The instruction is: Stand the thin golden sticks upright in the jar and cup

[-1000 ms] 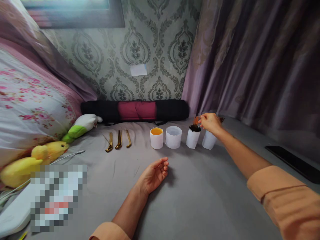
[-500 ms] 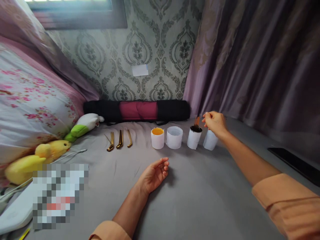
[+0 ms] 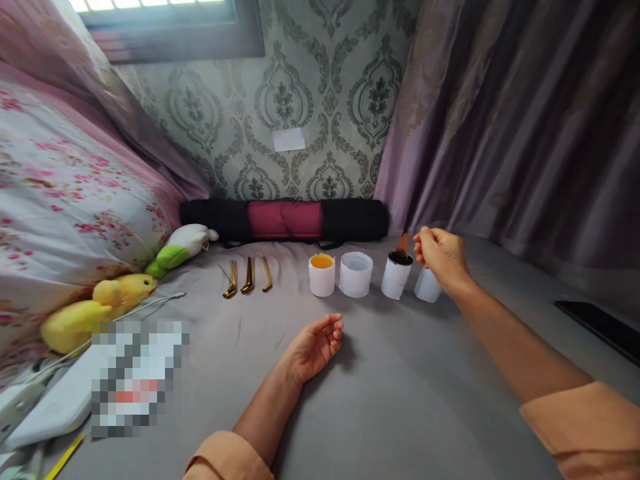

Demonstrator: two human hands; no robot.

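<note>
Four white cups stand in a row on the grey sheet (image 3: pixel 400 387): one with an orange inside (image 3: pixel 321 277), a plain one (image 3: pixel 355 275), a dark-rimmed one (image 3: pixel 396 279) holding a brown stick (image 3: pixel 403 241), and a fourth (image 3: pixel 427 288) partly hidden behind my right hand. My right hand (image 3: pixel 443 257) hovers over that last cup, its fingers pinched together; whether anything is between them I cannot make out. My left hand (image 3: pixel 313 347) rests palm up on the sheet in front of the cups, fingers loosely apart and holding nothing.
Three gold bent utensils (image 3: pixel 247 277) lie left of the cups. A black and maroon rolled bag (image 3: pixel 284 220) lies along the wall. Plush toys (image 3: pixel 100 310) and a floral pillow (image 3: pixel 65 193) fill the left. A dark flat object (image 3: pixel 600 323) lies at right, by the curtain.
My right hand has drawn back from the dark-rimmed cup to above the rightmost cup and closed into a pinch. My left hand has stayed put. The view has shifted slightly.
</note>
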